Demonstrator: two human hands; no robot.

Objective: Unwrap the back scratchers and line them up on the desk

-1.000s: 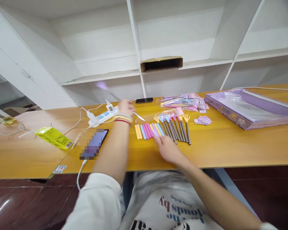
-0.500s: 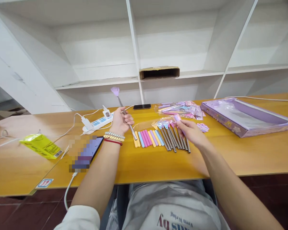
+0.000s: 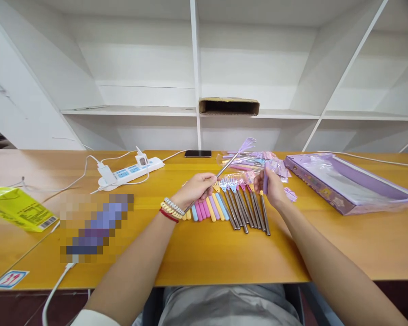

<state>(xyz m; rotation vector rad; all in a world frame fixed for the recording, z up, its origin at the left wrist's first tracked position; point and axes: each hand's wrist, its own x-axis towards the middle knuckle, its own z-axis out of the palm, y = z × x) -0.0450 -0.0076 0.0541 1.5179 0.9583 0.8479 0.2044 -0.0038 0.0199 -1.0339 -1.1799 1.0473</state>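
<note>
My left hand (image 3: 197, 189) is closed around the metal rod of a back scratcher (image 3: 228, 165), whose purple claw head points up and to the right. In my right hand (image 3: 271, 184) is a purple grip piece (image 3: 265, 181), held upright between the fingers. Below the hands lie several coloured handles (image 3: 213, 209) in a row, in yellow, blue, pink and purple. Beside them, several metal back scratcher rods (image 3: 238, 213) with coloured claw heads lie side by side, partly under clear plastic. The lower end of the held rod is mostly hidden by my left hand.
Wrapped back scratchers (image 3: 248, 158) lie behind the hands. A purple box tray (image 3: 347, 199) with plastic film is at right. At left are a power strip (image 3: 132, 172), a blurred tablet (image 3: 98, 226) and a yellow carton (image 3: 20, 210). A phone (image 3: 197, 154) lies near the shelves.
My left hand has moved right and tipped the back scratcher, so its claw head swings from upper left to upper right. My right hand has turned the purple grip piece upright.
</note>
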